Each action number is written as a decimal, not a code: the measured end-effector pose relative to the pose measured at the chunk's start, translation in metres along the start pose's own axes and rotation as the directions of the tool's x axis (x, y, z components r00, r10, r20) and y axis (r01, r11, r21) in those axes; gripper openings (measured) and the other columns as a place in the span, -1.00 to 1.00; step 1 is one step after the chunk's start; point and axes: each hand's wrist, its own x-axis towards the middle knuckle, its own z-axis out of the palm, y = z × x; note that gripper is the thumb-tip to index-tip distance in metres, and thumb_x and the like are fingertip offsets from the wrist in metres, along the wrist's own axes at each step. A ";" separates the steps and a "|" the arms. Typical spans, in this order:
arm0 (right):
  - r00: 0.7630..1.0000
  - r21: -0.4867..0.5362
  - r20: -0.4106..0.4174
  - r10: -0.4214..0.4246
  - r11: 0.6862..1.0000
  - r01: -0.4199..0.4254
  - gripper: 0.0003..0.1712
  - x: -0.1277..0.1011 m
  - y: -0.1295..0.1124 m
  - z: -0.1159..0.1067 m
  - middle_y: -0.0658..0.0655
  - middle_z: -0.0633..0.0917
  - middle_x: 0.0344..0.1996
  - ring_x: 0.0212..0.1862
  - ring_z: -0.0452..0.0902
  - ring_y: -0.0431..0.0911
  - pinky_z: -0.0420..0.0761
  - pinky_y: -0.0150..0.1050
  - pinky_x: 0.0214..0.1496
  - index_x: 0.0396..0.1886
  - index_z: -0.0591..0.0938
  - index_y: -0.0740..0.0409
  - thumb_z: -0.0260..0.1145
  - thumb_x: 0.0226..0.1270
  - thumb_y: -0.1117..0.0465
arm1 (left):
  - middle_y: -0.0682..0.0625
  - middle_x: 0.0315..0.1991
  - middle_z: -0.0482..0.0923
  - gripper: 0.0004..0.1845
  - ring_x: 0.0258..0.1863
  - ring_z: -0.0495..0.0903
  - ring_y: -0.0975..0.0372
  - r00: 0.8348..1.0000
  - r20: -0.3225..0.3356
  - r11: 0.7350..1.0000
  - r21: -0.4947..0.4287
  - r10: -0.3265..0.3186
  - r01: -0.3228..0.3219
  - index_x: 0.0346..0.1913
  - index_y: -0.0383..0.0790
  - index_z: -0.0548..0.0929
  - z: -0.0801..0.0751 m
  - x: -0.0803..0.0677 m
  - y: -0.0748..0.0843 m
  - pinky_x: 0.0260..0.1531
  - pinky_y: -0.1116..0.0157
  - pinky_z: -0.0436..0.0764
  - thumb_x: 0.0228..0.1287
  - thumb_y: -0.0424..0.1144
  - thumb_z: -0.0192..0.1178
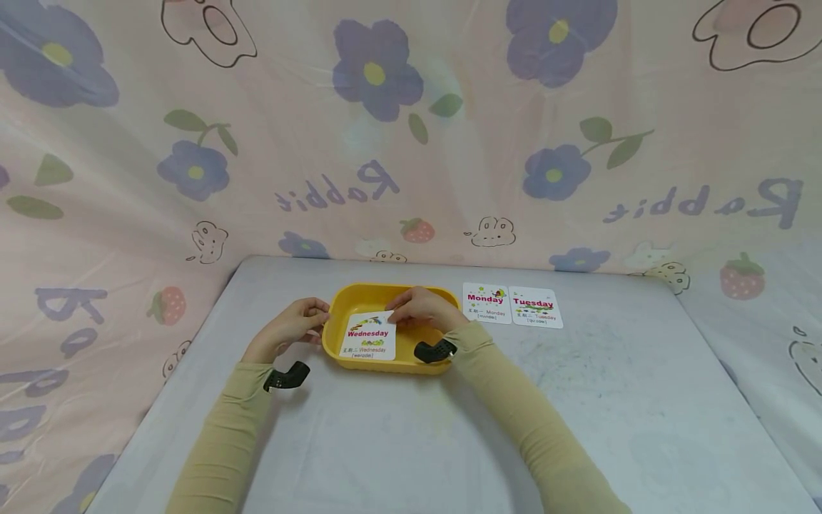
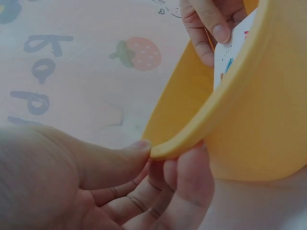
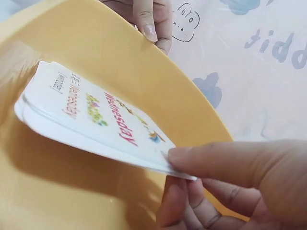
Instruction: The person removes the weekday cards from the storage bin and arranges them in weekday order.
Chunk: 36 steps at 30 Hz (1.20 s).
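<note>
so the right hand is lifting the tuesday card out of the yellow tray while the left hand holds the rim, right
Not quite: the card pinched by the right hand reads Wednesday, as the head view shows. The left hand does hold the yellow tray rim.

cards: Wednesday (image 1: pixel 368 335) | Monday (image 1: pixel 486 303) | Tuesday (image 1: pixel 534 307) | cloth: probably "Rabbit" (image 1: pixel 338 190)

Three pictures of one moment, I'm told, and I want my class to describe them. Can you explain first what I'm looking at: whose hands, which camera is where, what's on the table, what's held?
A person works bare-handed; small black cameras sit on both wrists, and one is worn on the head. The head view looks down on a grey table. The left hand grips the rim of a yellow tray; its wrist view shows this close up. The right hand pinches a Wednesday card in the tray. A Monday card and a Tuesday card lie side by side to the tray's right.
</note>
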 end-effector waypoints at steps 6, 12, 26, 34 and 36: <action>1.000 0.002 0.008 -0.003 1.000 0.003 -0.73 0.000 0.001 -0.002 0.17 0.64 -0.26 -0.36 0.50 -0.06 0.59 -0.29 -0.21 -0.11 0.63 0.31 0.39 0.17 0.39 | -0.16 -0.25 0.50 -0.68 -0.38 0.52 0.17 1.000 0.001 1.000 -0.005 -0.002 0.002 0.12 -0.50 0.31 0.000 0.001 0.000 -0.41 0.29 0.64 0.47 -0.33 0.00; 1.000 -0.003 -0.002 -0.010 1.000 0.010 -0.73 -0.004 0.002 -0.005 0.19 0.63 -0.27 -0.37 0.53 -0.04 0.62 -0.23 -0.15 -0.07 0.60 0.34 0.35 0.22 0.41 | -0.17 -0.25 0.51 -0.68 -0.37 0.52 0.16 1.000 0.000 1.000 0.007 0.004 -0.004 0.12 -0.50 0.32 -0.001 0.001 -0.002 -0.40 0.29 0.64 0.47 -0.32 0.00; 0.988 -0.040 -0.151 -0.035 0.999 0.029 -0.69 -0.016 -0.001 -0.015 0.26 0.65 -0.23 -0.40 0.60 -0.07 0.65 -0.17 -0.14 -0.02 0.58 0.39 0.31 0.23 0.45 | -0.29 -0.15 0.50 -0.66 -0.33 0.54 0.11 0.999 0.013 0.999 0.026 0.030 -0.030 0.14 -0.52 0.31 -0.001 -0.001 -0.001 -0.37 0.28 0.65 0.49 -0.31 -0.03; 0.978 -0.095 -0.194 -0.083 0.993 0.065 -0.68 -0.022 0.001 -0.021 0.26 0.64 -0.24 -0.34 0.63 0.02 0.64 -0.11 -0.12 0.01 0.57 0.38 0.29 0.24 0.43 | -0.23 -0.16 0.51 -0.66 -0.34 0.53 0.15 1.000 0.014 0.999 0.026 0.026 -0.026 0.15 -0.51 0.31 -0.001 -0.001 -0.002 -0.37 0.27 0.65 0.49 -0.30 -0.03; 0.973 -0.114 -0.212 -0.095 0.991 0.072 -0.67 -0.024 0.001 -0.022 0.26 0.63 -0.25 -0.31 0.63 0.07 0.64 -0.10 -0.11 0.02 0.56 0.38 0.29 0.24 0.42 | -0.21 -0.18 0.51 -0.66 -0.35 0.53 0.15 1.000 0.011 0.999 0.027 0.025 -0.025 0.14 -0.50 0.31 -0.001 0.000 -0.002 -0.37 0.28 0.65 0.49 -0.30 -0.02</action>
